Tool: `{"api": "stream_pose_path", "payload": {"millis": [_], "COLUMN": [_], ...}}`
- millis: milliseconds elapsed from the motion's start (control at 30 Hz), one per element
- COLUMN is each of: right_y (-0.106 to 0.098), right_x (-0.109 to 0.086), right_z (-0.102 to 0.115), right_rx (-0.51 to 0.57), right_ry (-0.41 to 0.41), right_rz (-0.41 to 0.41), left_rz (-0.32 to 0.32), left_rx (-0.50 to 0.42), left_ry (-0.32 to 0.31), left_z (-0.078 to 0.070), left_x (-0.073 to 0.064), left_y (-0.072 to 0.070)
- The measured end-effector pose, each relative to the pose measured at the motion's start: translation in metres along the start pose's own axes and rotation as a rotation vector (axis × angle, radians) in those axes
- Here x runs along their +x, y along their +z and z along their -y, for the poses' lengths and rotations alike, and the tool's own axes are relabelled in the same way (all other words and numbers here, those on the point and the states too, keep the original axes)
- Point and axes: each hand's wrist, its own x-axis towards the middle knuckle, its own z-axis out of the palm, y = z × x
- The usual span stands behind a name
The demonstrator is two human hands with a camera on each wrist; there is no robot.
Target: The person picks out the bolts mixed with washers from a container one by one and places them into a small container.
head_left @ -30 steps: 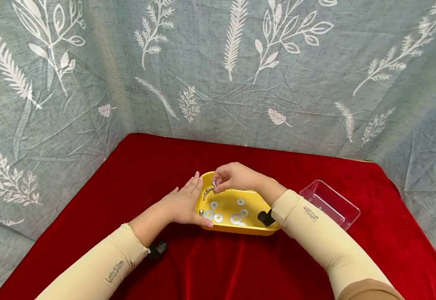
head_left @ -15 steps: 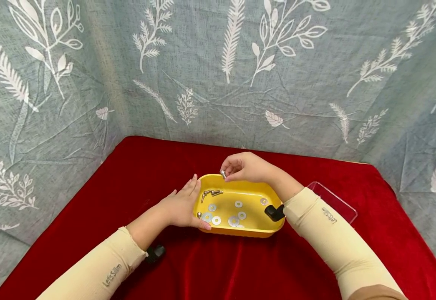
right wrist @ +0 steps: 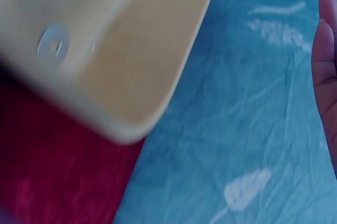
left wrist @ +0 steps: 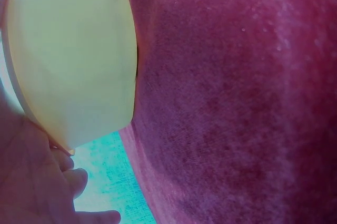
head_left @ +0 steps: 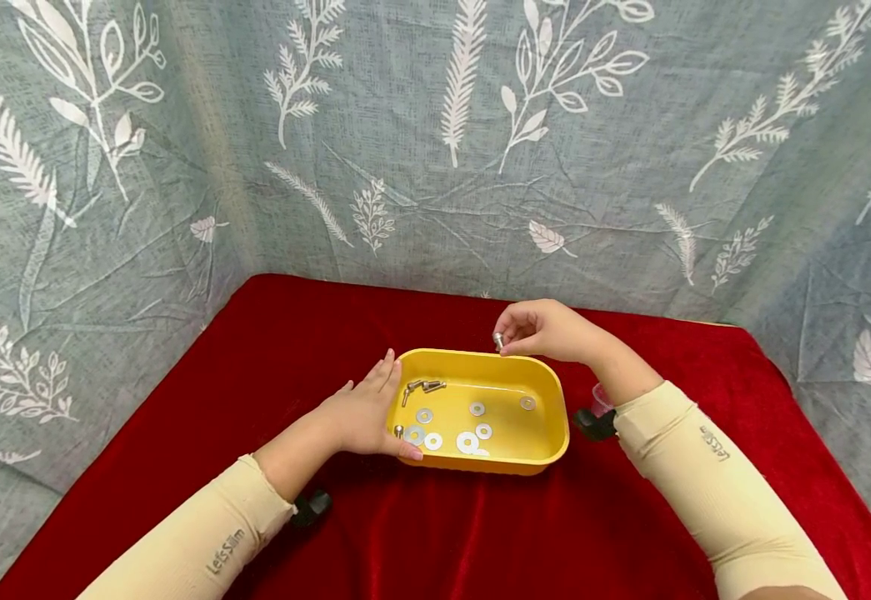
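Note:
In the head view, my right hand [head_left: 551,329] pinches a small silver bolt [head_left: 498,340] between thumb and fingers, over the far rim of a yellow plastic tub [head_left: 510,421]. My left hand [head_left: 363,412] rests against the tub's left end, fingers straight along the rim and thumb at its near corner. Several silver bolts [head_left: 432,386] lie at the left inside the tub. Flat washers [head_left: 468,442] are scattered over its floor. The left wrist view shows the tub's outer wall [left wrist: 73,55] beside the left hand; the right wrist view catches a washer [right wrist: 53,45] inside it.
Red velvet cloth [head_left: 345,308] covers the table. A clear plastic box [head_left: 601,398] is mostly hidden behind the right forearm. Black wrist cameras [head_left: 594,423] sit on both wrists. A grey-green patterned curtain [head_left: 405,167] hangs behind and at the sides.
My right hand has lifted the bolt from the tub's left part and carried it right, beyond the far rim. The left hand stays in place on the tub.

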Motion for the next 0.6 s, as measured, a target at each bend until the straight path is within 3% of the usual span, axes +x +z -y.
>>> {"api": "stream_pose_path", "payload": {"millis": [267, 600], "right_y": [-0.029, -0.056], "right_x": [-0.031, -0.073], "right_z": [-0.027, -0.063], "right_rx": [-0.058, -0.042], "right_ry": [0.04, 0.11], "right_rz": [-0.095, -0.162], "left_rz": [-0.001, 0.002], "left_rx": [-0.007, -0.009], "left_ry": [-0.004, -0.013], "left_z": [-0.003, -0.006], "left_x": [0.0, 0.002], "left_y": [-0.001, -0.003]}}
